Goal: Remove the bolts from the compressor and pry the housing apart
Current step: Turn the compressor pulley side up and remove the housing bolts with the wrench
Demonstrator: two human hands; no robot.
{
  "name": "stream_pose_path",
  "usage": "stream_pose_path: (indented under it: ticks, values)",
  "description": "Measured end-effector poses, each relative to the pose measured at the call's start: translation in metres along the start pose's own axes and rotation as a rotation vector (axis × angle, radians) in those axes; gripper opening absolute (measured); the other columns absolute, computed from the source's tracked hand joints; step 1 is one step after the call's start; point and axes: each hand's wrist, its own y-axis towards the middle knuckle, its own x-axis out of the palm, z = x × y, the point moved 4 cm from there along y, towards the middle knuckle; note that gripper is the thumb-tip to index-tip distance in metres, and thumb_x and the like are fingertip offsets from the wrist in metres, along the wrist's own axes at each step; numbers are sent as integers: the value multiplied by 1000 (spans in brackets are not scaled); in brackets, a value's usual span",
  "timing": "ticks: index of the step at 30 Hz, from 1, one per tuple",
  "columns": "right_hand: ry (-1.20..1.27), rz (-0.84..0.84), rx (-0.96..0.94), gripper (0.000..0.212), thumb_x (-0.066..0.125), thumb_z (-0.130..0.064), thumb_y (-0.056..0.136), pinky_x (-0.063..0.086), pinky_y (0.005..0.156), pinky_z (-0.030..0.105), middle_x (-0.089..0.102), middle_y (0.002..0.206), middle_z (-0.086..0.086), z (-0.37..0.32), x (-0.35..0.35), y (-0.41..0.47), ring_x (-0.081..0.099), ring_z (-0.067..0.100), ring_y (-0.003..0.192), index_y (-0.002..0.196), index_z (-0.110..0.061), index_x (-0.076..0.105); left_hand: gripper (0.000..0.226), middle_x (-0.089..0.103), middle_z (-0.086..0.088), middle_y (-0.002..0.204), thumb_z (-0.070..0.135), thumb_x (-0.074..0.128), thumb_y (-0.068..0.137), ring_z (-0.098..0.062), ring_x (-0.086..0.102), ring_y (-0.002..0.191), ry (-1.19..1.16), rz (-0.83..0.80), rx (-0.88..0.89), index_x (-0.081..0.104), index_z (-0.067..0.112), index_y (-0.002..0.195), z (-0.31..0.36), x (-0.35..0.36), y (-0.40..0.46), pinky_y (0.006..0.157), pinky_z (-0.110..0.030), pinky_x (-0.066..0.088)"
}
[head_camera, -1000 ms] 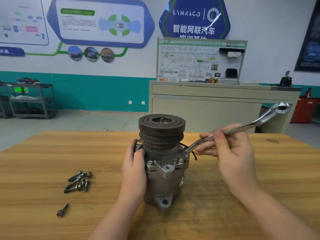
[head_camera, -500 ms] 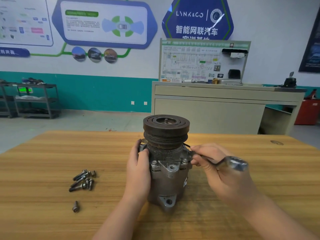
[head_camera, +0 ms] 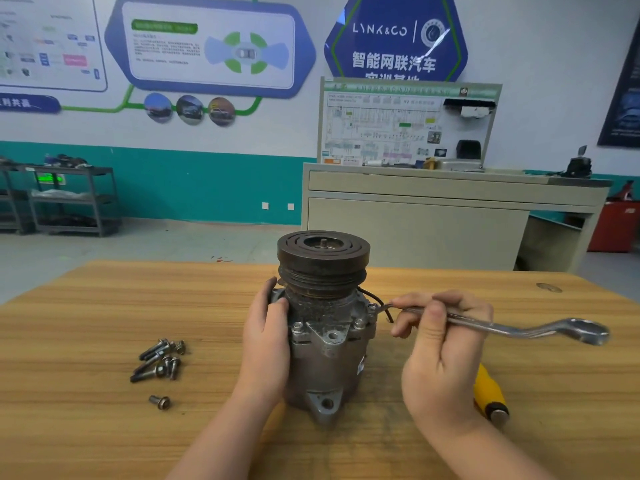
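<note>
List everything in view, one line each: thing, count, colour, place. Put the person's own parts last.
compressor: one, grey body with dark pulley, upright at table centre
wrench: one, silver, near end at the compressor's right flange
loose bolts: a small pile plus one apart, dark grey, left on table
yellow-handled tool: one, yellow and black, lying behind right wrist
table: one, wooden
cabinet: one, beige, behind table
shelving cart: dark grey, far left
left hand: grips compressor's left side
right hand: holds wrench shaft
</note>
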Motion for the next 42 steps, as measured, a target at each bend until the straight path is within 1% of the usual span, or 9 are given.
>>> stream_pose_path:
  ticks: [7,12,14,16,20,23,29,34,42]
  values:
    - [426,335,731,20,29,1,93,31,39,16,57,52,7,48,-6,24,33,15,31,87,-15,39,41,51,8,137,19,38,102,-7,45,126,5,-6,6,43,22,143,0,-1,-1,104,-27,36]
    - [622,-33,1336,20,31,-3,95,18,28,14,42,43,0,93,29,44,27,8,27,79,-10,40,39,52,9,135,19,38,102,-9,45,127,-3,5,1,45,24,140,-1,0,1,108,-33,36]
    - [618,-239,1427,23,33,-9,96,16,32,16,41,41,-3,99,38,42,29,7,28,74,-10,41,39,53,9,134,19,38,101,-9,46,127,-22,5,-7,45,27,139,-3,0,0,109,-34,36]
    - [678,-269,1442,25,36,-14,97,19,33,14,45,46,-3,99,38,45,33,6,29,74,-10,45,42,53,11,135,25,41,99,-7,46,128,-25,-2,1,44,27,140,-3,0,0,110,-35,36]
    - [798,31,1266,25,41,-21,100,42,37,15,61,62,6,85,15,56,51,7,42,80,-8,49,55,53,9,137,36,42,87,-6,46,127,-27,-4,9,46,24,141,-3,-1,1,111,-35,35]
    - [528,88,946,23,42,-25,101,47,41,18,69,66,11,62,-6,56,57,10,45,83,-11,46,66,52,8,140,40,39,79,-8,44,131,-19,-10,1,44,22,143,-3,-1,1,114,-41,34]
    - [197,-53,451,15,48,-28,89,51,45,25,71,74,12,15,-11,49,63,19,46,83,-15,46,69,52,5,140,41,39,77,-11,45,131,-31,-13,-31,43,22,144,-3,0,0,114,-44,34]
    - [54,-221,153,14,55,-44,92,54,52,28,69,76,7,-1,-5,43,66,18,54,82,-36,60,69,51,6,141,42,39,78,-12,44,131,-28,-18,-32,43,24,144,-3,0,0,114,-44,34]
    - [-209,-401,-213,42,52,-30,97,54,50,35,64,73,5,-9,0,28,65,13,61,83,7,67,68,51,6,141,43,39,78,-12,44,132,-26,-20,-30,43,26,143,-5,-1,1,114,-45,34]
